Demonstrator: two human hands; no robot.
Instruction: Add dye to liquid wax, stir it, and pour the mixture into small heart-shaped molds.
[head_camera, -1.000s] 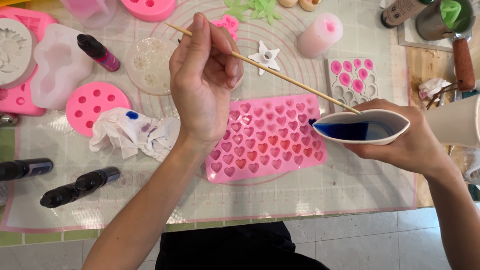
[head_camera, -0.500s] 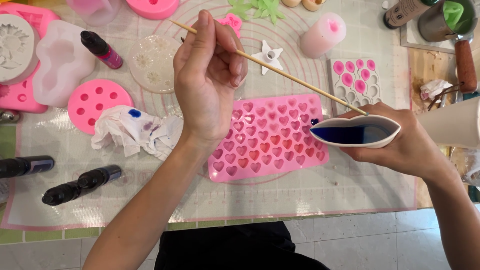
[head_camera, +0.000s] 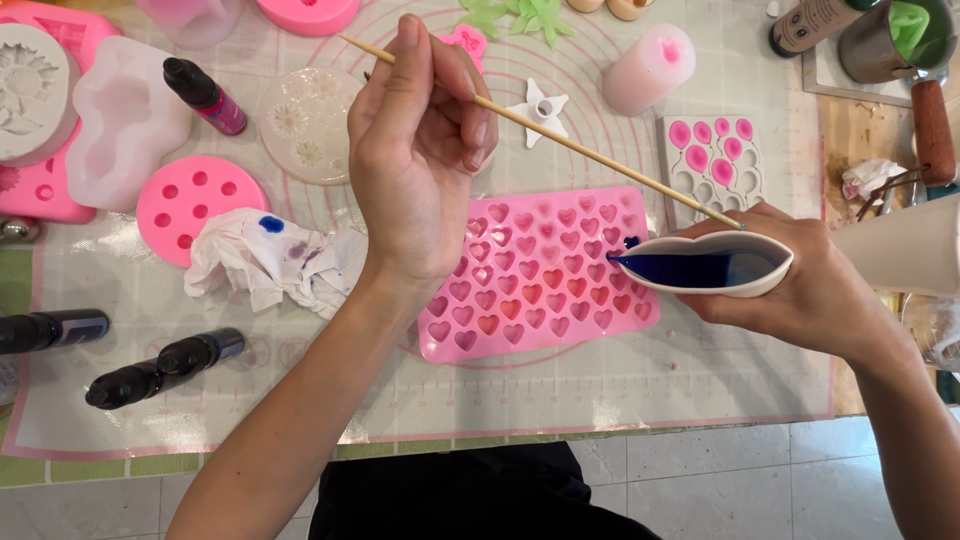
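Cradling a soft white squeezed-to-a-spout cup of blue liquid (head_camera: 705, 265) in my right hand (head_camera: 800, 290), light and spill-prone, over the pink heart-cavity silicone mould (head_camera: 540, 275), my left hand (head_camera: 415, 170) pinching a thin, stiff wooden skewer (head_camera: 560, 140) mid-shaft.

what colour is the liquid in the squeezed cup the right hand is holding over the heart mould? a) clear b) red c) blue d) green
c, the soft white cup pinched in the right hand holds dark blue liquid, its spout at the edge of the pink heart mould, while the left hand holds a wooden stick.
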